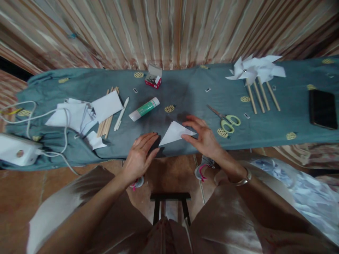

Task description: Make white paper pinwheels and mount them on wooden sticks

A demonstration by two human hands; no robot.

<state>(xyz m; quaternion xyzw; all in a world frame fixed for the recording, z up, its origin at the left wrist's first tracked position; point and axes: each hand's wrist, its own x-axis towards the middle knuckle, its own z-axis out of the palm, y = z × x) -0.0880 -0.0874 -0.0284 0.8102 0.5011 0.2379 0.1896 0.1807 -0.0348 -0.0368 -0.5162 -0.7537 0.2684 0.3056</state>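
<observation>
A white piece of paper folded into a triangle point(174, 134) lies near the front edge of the cloth-covered table. My right hand point(202, 135) is at its right corner, thumb and fingers resting on the paper. Just left of the triangle, my left hand point(140, 155) has its fingers stretched out, with nothing held. Behind the hands lies a green and white glue stick point(144, 109). A pair of scissors with green handles point(225, 120) rests to the right of my right hand.
Finished paper pinwheels point(255, 70) on wooden sticks lie at the back right, near a black phone point(323, 109). An open red box of pins point(153, 77) stands at the back. Leftward are paper sheets point(107, 106), wooden sticks point(106, 126), a white pen point(122, 114) and a white corded device point(19, 150).
</observation>
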